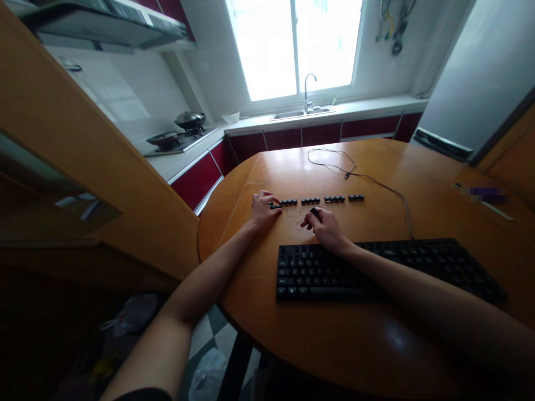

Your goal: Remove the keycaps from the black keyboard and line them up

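Observation:
My left hand (262, 210) rests on the wooden table at the left end of a line of black keycaps (310, 200). Its thumb and fingers are bent around a dark keycap (275, 206). The keycaps stand in several short groups with gaps between them. My right hand (328, 229) is closed on a small black keycap puller (314, 211), with thin wire loops showing by the fingers; its exact shape is partly hidden. Below, a black keyboard (326, 278) lies across the table, partly covered by my right wrist and forearm. Its top row looks partly stripped of keycaps.
The keyboard's thin cable (384, 186) runs back over the round-ended wooden table (259, 312) and coils at the far side. A blurred purple thing (487, 192) lies at right. Beyond are a sink (292, 115), a stove with pans (190, 120) and a fridge (468, 83).

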The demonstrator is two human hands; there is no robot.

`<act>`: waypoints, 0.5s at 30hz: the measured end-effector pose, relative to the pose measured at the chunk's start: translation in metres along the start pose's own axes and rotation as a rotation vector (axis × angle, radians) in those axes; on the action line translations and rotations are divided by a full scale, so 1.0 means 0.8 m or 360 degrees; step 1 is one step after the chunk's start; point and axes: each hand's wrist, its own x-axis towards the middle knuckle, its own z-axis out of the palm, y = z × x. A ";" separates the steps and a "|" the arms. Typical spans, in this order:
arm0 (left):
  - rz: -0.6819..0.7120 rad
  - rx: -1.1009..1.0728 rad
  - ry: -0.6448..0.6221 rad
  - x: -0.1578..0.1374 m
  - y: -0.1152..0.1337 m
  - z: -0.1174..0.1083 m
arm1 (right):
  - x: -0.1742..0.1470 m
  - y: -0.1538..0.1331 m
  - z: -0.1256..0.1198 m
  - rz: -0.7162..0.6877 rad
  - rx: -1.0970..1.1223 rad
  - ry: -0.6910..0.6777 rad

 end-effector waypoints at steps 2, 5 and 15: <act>-0.0012 0.0009 -0.0012 0.000 0.002 -0.001 | 0.000 -0.001 0.000 -0.0003 -0.0002 -0.0002; -0.0046 0.0060 -0.0048 0.001 0.001 -0.006 | 0.000 -0.001 0.001 0.0004 0.0001 -0.0008; -0.0132 0.0101 -0.0278 0.010 -0.037 -0.041 | -0.001 -0.001 0.000 -0.0002 -0.0017 -0.0013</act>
